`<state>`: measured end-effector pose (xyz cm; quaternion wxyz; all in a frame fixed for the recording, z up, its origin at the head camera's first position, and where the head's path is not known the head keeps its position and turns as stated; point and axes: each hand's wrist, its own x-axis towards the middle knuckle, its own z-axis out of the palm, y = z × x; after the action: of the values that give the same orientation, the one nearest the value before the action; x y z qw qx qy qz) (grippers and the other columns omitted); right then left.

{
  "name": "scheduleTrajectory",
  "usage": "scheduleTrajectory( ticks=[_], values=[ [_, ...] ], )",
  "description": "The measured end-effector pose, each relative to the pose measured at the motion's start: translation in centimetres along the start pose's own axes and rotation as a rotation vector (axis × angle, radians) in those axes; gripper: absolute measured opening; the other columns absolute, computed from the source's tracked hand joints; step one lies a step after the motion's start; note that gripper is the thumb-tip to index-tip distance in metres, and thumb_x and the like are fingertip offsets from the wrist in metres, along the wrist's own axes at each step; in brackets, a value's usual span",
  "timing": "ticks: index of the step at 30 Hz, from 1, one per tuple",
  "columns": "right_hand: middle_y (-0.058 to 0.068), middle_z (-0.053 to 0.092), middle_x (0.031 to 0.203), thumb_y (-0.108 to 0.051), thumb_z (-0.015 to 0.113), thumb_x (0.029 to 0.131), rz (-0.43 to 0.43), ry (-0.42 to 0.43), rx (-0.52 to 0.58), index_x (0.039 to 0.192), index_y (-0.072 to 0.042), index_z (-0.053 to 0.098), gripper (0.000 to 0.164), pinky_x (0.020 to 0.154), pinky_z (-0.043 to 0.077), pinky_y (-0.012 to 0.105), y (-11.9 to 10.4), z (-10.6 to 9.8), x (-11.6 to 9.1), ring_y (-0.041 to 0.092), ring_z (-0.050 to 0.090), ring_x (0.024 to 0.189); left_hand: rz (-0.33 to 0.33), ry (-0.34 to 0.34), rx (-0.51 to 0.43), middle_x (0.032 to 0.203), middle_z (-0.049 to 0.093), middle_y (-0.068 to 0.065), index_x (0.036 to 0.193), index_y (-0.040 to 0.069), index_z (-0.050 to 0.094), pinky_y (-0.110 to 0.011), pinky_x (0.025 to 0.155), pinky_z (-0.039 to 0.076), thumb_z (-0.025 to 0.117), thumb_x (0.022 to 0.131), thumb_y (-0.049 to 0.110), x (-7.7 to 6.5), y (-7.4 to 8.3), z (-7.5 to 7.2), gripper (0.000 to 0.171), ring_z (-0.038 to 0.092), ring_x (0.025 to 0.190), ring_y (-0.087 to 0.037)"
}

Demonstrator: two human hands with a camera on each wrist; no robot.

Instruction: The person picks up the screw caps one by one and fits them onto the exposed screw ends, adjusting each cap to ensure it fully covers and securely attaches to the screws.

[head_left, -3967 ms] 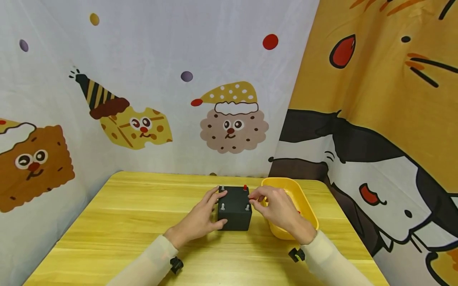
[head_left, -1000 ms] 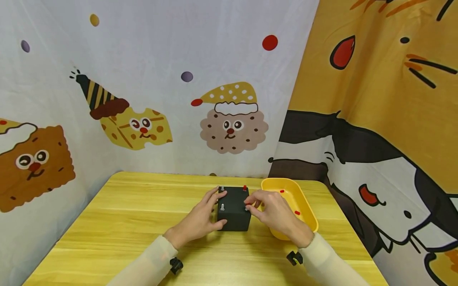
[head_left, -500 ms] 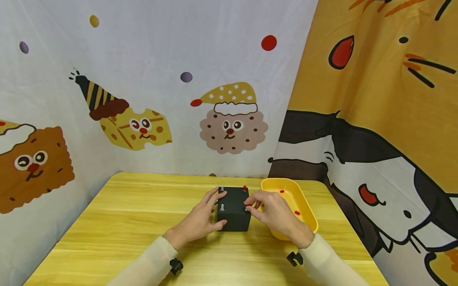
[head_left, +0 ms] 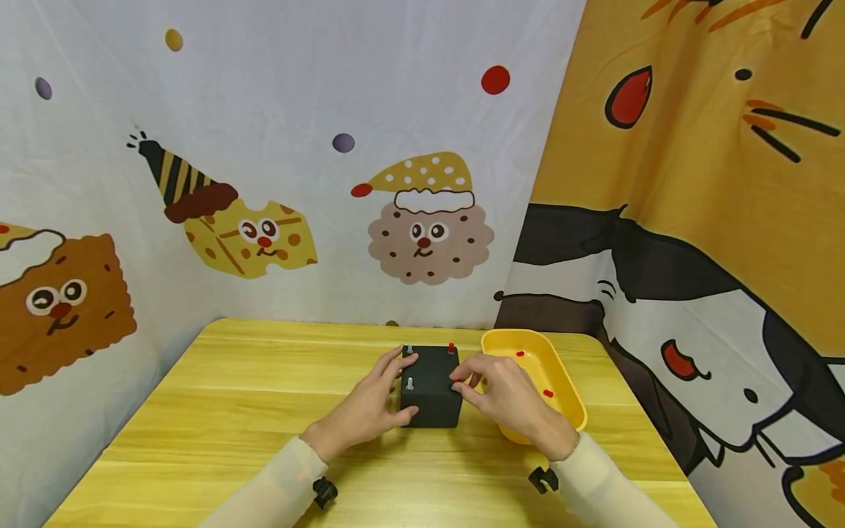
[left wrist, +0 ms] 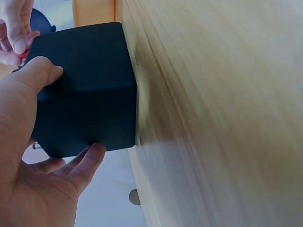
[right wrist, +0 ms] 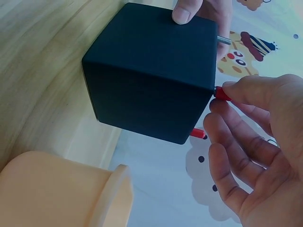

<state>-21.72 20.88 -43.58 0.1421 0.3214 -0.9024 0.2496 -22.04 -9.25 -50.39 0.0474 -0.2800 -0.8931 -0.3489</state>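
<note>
A black box [head_left: 430, 403] stands on the table, with a threaded metal stud at each top corner. My left hand [head_left: 370, 400] grips its left side, thumb on the near face and fingers round the back. With thumb and index finger, my right hand [head_left: 508, 389] pinches a red cap [right wrist: 221, 93] at the near right stud, right against the box in the right wrist view. The far right stud carries another red cap [head_left: 452, 347]. On the left side, the near stud [head_left: 410, 383] and the far stud [head_left: 409, 350] are bare metal.
A yellow tray [head_left: 579, 407] sits just right of the box, partly under my right hand and forearm. Inside it lie a red cap [head_left: 549, 394] and a further red cap [head_left: 521, 353]. A printed cloth [head_left: 297, 110] hangs behind the wooden table [head_left: 231, 411].
Four seconds ago the near right stud showed bare with my right fingers just beyond it; they have since come down onto it with a red cap. My left hand has stayed on the box.
</note>
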Motion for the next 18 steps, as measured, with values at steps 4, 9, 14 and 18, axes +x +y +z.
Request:
scheduleTrajectory(
  ticks=[4,9,14,18],
  values=[
    [-0.011,0.087,0.108,-0.016,0.096,0.099,0.006,-0.004,0.0,0.111,-0.024,0.089,0.016,0.078,0.07,0.031,0.12,0.17,-0.04,0.004,0.074,0.088,0.004,-0.001,0.0,0.191,0.026,-0.02,0.184,0.022,0.035,-0.05,0.11,0.069,0.089,0.107,0.033,-0.04,-0.03,-0.01,0.094,0.077,0.136,-0.038],
    [-0.012,0.087,0.108,-0.016,0.096,0.099,0.014,-0.01,-0.009,0.111,-0.026,0.089,0.017,0.077,0.066,0.024,0.23,0.33,-0.1,0.001,0.072,0.088,0.008,0.004,0.001,0.191,0.026,-0.02,0.184,0.022,0.035,-0.049,0.11,0.069,0.089,0.107,0.032,-0.07,-0.12,0.05,0.094,0.077,0.137,-0.038],
    [-0.012,0.087,0.107,-0.016,0.097,0.098,0.019,-0.013,-0.014,0.11,-0.026,0.089,0.017,0.077,0.064,0.02,0.17,0.31,-0.07,0.001,0.072,0.088,0.012,0.004,0.002,0.191,0.026,-0.02,0.184,0.022,0.035,-0.05,0.11,0.069,0.088,0.107,0.032,-0.02,-0.11,0.05,0.094,0.077,0.137,-0.038],
    [-0.011,0.087,0.107,-0.016,0.097,0.098,0.016,-0.015,-0.017,0.109,-0.025,0.089,0.017,0.077,0.068,0.026,0.18,0.3,-0.04,0.001,0.072,0.088,0.01,0.003,0.007,0.191,0.027,-0.02,0.184,0.023,0.035,-0.05,0.11,0.069,0.088,0.107,0.033,0.0,-0.07,0.02,0.094,0.078,0.136,-0.038]
  ],
)
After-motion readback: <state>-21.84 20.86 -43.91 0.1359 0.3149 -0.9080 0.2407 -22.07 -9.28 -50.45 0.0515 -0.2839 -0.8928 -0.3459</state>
